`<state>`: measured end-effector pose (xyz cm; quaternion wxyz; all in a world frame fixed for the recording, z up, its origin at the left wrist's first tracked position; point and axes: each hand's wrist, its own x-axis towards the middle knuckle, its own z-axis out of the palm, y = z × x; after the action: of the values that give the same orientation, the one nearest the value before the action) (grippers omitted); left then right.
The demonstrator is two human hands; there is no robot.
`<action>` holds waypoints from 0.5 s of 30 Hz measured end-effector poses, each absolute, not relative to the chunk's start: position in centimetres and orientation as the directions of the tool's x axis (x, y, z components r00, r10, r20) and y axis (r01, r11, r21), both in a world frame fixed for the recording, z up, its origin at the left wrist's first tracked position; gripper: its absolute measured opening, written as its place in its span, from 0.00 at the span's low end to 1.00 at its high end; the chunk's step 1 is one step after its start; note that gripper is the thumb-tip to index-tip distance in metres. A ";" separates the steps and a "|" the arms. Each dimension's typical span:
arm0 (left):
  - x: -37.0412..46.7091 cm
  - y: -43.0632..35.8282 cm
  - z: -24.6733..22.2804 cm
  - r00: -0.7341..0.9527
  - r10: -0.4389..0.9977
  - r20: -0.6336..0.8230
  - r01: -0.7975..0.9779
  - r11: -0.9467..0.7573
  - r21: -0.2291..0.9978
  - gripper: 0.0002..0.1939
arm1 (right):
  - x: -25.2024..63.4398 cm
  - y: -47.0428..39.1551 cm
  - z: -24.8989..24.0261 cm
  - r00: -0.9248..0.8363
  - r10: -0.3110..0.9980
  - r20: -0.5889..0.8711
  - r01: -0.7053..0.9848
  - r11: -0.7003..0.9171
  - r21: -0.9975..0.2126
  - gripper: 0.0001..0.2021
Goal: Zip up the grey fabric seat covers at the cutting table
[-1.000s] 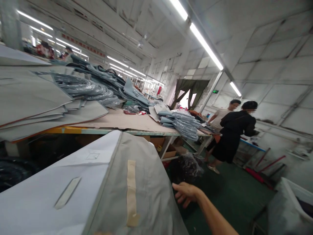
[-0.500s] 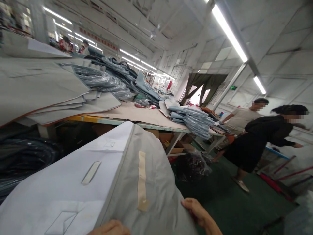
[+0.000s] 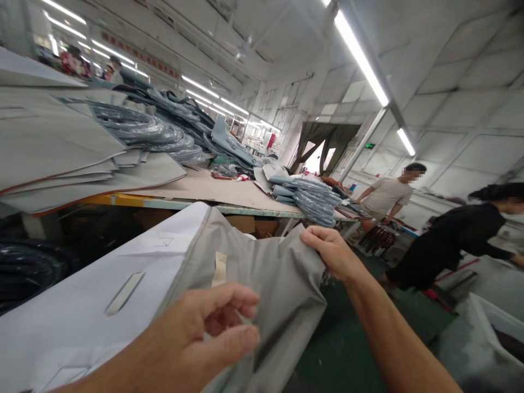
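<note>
The grey fabric (image 3: 282, 267) lies in front of the wearer, just short of the worktable (image 3: 213, 188), meeting the white panel (image 3: 147, 259) along a straight slanting edge. The right hand (image 3: 329, 251) pinches its far right corner between thumb and fingers and holds it up, probably so that the loose side can be drawn taut or turned; creases run away from that grip. The left hand (image 3: 204, 327) is spread, thumb well apart from the curled fingers, above the middle of the fabric; it seems to grip nothing, and whether it touches the cloth I cannot tell. The white panel lies fairly flat, perhaps stiff enough to need no hand. On the worktable, grey sheets (image 3: 49, 131) are stacked flat and plastic-wrapped bundles (image 3: 311, 196) lie in heaps, likely to keep like pieces together. Against the frame half a second earlier, the right hand is much higher and the fabric's right side is lifted into folds; the left hand has come up from the lower edge of view and now covers most of the beige strip (image 3: 220, 267). The co-worker in black (image 3: 454, 240) is now partly cut off at the right edge.
</note>
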<state>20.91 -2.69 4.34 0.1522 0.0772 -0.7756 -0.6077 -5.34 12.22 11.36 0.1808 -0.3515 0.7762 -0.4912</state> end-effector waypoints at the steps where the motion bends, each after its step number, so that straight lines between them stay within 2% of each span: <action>1: 19.7 -2.7 5.7 -0.957 -0.286 0.051 0.007 0.152 0.988 0.26 | -3.5 11.1 12.0 -0.647 -0.758 0.084 -0.408 0.251 -0.878 0.27; 3: 17.5 -2.8 7.8 -0.969 -0.248 -0.019 -0.019 -0.004 1.000 0.30 | -0.1 9.8 12.3 -0.563 -0.817 0.127 -0.500 0.214 -0.839 0.23; 5: 15.7 -3.0 8.6 -0.963 -0.268 -0.038 -0.014 -0.090 0.996 0.28 | 2.3 9.7 12.1 -0.439 -0.874 0.209 -0.652 0.150 -0.743 0.17; 7: 14.6 -3.2 8.3 -0.951 -0.307 -0.038 -0.016 -0.074 0.997 0.26 | 3.3 10.2 11.7 -0.259 -0.930 0.261 -0.776 0.040 -0.629 0.10; 9: 14.1 -3.3 7.4 -0.950 -0.313 0.008 0.004 0.014 1.000 0.24 | 3.3 10.7 11.2 -0.142 -0.963 0.227 -0.789 -0.029 -0.614 0.13; 12: 13.8 -3.3 6.3 -0.955 -0.286 0.081 0.058 0.088 0.994 0.22 | 2.7 10.9 10.1 -0.190 -0.962 0.197 -0.703 -0.007 -0.711 0.14; 15: 13.5 -3.2 5.9 -0.959 -0.252 0.126 0.129 0.005 0.992 0.17 | 2.2 10.5 8.6 -0.355 -0.894 0.272 -0.631 0.015 -0.776 0.08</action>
<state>13.52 -3.23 5.91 0.1355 0.0443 -0.6957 -0.7041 2.22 10.51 8.56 0.1501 -0.5475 0.6963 -0.4392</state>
